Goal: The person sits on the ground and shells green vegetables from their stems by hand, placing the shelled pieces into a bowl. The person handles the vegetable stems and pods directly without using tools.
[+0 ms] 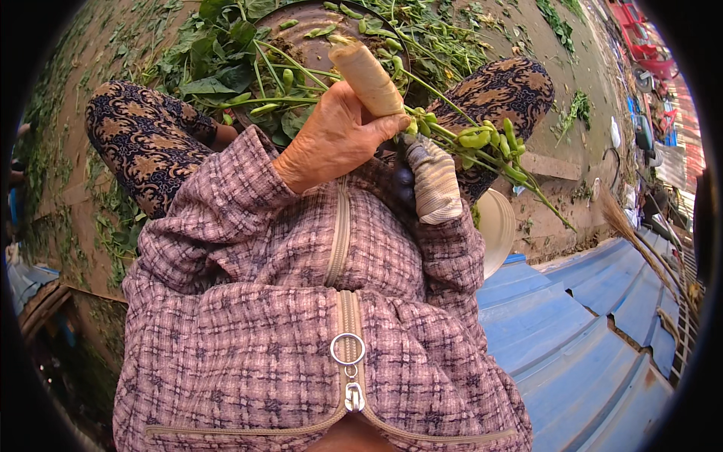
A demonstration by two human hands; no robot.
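Note:
My bare left hand (336,133) is curled around green soybean stalks, its thumb against a pod beside my right fingertips. A thick pale beige wrapped tube (367,76) rises from its fingers; I cannot tell whether it covers a finger or is held. My right hand (432,178), in a striped knit glove with dark parts, is closed at the stalk just below my left thumb. The soybean stalk (486,155) runs out to the lower right with plump pods on it. Past my hands, a round brown basin (313,48) holds loose pods and some brown debris.
Leafy soybean plants (220,62) are heaped around the basin, between and beyond my patterned knees. A cream bucket (500,231) stands by my right side, next to blue corrugated metal sheets (570,322). A straw broom (627,226) and red items lie further right.

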